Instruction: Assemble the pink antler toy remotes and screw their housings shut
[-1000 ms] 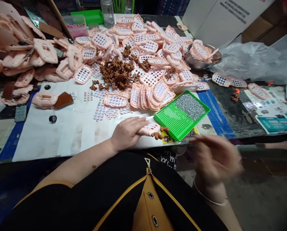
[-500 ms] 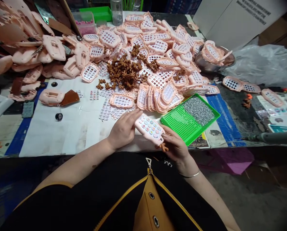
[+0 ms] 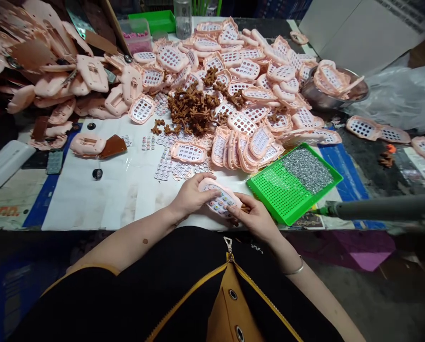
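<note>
A pink toy phone [image 3: 215, 186] with round coloured buttons on its white face lies tilted between my hands, close to the table's front edge. My left hand [image 3: 192, 198] is closed round its upper left end, the thumb lying across the buttons. At the lower right end my right hand [image 3: 258, 218] grips it, thumb on the face near the bottom buttons. Brown plastic bits poke out by my right fingers, partly hidden. Just beyond, pink phone shells [image 3: 242, 149] lean in a row beside button sheets [image 3: 163, 167] and a heap of brown figure-like pieces [image 3: 191, 109].
Right of my hands sits a green perforated tray [image 3: 269, 190] holding small silvery screws [image 3: 306, 171]. A grey power screwdriver [image 3: 383, 209] reaches in from the right. Pink shells pile at the back and left. A metal bowl [image 3: 312, 97] of shells stands at right.
My left thumb has moved onto the buttons, and my right thumb now presses on the phone's face. The phone has come slightly lower. The view has shifted, and the power screwdriver reaches further in.
</note>
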`<action>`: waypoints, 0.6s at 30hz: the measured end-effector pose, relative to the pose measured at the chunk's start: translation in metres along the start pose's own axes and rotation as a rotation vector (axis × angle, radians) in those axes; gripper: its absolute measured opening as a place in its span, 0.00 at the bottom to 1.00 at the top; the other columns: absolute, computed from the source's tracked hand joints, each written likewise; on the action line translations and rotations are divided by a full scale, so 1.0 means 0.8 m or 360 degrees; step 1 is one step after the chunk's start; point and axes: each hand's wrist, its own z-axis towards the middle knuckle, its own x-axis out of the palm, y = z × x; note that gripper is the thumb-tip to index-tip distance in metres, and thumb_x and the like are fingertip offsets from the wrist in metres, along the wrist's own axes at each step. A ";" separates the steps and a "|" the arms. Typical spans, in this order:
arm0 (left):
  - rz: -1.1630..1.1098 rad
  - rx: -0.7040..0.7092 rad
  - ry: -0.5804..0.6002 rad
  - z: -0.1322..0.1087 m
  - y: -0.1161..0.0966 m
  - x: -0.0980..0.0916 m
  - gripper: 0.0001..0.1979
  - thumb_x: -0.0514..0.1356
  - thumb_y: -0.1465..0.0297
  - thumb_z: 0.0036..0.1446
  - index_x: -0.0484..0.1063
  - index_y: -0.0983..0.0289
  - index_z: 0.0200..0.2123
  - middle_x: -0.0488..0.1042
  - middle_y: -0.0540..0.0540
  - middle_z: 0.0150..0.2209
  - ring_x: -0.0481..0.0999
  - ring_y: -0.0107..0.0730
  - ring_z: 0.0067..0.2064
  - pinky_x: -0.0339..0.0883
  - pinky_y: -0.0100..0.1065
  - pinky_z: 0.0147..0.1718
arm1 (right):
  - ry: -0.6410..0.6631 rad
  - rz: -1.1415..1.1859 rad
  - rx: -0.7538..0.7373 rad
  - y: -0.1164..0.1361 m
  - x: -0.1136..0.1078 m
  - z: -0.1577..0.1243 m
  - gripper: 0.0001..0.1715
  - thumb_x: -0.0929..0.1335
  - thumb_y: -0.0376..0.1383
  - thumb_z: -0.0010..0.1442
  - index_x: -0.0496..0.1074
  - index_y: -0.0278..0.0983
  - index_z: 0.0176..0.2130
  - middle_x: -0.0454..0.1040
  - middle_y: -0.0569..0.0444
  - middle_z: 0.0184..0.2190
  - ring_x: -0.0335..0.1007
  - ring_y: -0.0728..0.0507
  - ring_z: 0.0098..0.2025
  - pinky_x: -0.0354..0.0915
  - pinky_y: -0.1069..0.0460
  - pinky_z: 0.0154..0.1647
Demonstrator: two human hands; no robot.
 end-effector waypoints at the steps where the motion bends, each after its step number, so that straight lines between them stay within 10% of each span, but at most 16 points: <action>1: 0.0026 0.0028 -0.0013 -0.001 -0.001 0.002 0.20 0.70 0.71 0.39 0.72 0.65 0.38 0.73 0.47 0.29 0.72 0.27 0.32 0.68 0.29 0.34 | -0.0019 -0.0072 0.0012 0.006 0.002 0.001 0.34 0.76 0.54 0.45 0.77 0.36 0.46 0.79 0.51 0.30 0.73 0.44 0.27 0.71 0.51 0.26; 18: 0.1007 0.0796 0.0181 0.013 0.017 0.003 0.24 0.67 0.61 0.51 0.72 0.62 0.50 0.74 0.60 0.53 0.73 0.44 0.53 0.65 0.40 0.54 | 0.0054 -0.0484 0.0052 0.020 -0.033 0.020 0.28 0.75 0.56 0.42 0.81 0.37 0.33 0.81 0.48 0.29 0.77 0.36 0.35 0.73 0.49 0.38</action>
